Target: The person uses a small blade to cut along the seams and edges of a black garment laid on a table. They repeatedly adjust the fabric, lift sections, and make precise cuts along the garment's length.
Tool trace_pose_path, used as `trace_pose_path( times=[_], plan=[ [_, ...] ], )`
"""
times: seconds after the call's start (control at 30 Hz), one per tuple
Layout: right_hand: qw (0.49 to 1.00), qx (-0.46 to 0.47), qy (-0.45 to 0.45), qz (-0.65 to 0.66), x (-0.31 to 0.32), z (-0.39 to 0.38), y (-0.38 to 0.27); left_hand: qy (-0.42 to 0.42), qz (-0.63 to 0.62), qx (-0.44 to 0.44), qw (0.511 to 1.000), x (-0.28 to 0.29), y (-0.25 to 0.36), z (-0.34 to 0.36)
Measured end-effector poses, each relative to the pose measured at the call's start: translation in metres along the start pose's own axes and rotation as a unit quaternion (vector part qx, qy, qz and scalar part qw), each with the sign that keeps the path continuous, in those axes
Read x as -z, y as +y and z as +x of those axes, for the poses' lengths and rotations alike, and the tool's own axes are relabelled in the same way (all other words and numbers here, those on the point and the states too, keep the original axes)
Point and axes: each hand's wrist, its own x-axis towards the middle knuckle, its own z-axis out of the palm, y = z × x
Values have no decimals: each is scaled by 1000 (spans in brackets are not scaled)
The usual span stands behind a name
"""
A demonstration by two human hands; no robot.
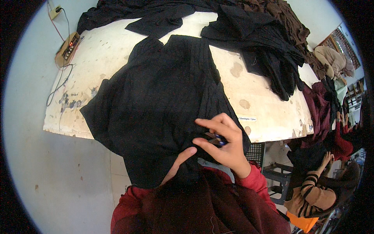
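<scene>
A black garment (156, 93) with pleats along its right part spreads over the white table's near edge and hangs down towards me. At its lower edge, one finger or thumb of my left hand (182, 160) shows against the cloth, which seems pinched there; the other fingers are hidden by the fabric. My right hand (228, 142) is just to the right, over the garment. Its thumb and forefinger point left, apart, while the curled fingers hold a small blue and dark tool (219, 139), mostly hidden in the palm, so its kind is unclear.
More black clothes (257, 35) and brown cloth (290, 19) lie along the far side of the stained white table (269, 117). A power strip (68, 48) with cables sits at the left. Past a dark plastic stool (278, 175), a person in striped sleeves (313, 191) handles dark cloth.
</scene>
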Motion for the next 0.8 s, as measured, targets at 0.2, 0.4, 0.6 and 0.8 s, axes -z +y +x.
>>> trace_pose_path(
  times=[0.2, 0.4, 0.6, 0.8],
  plan=[
    [997, 42, -44, 47, 6, -3, 8, -48, 54, -23, 997, 17, 21, 3],
    [998, -55, -16, -12, 16, -8, 2, -40, -34, 0, 999, 13, 6, 3],
    [996, -15, -6, -89, 9, -8, -1, -20, -43, 49, 998, 6, -11, 3],
    [994, 9, 8, -107, 5, -6, -5, -18, -88, 68, 994, 1, -26, 5]
  ],
)
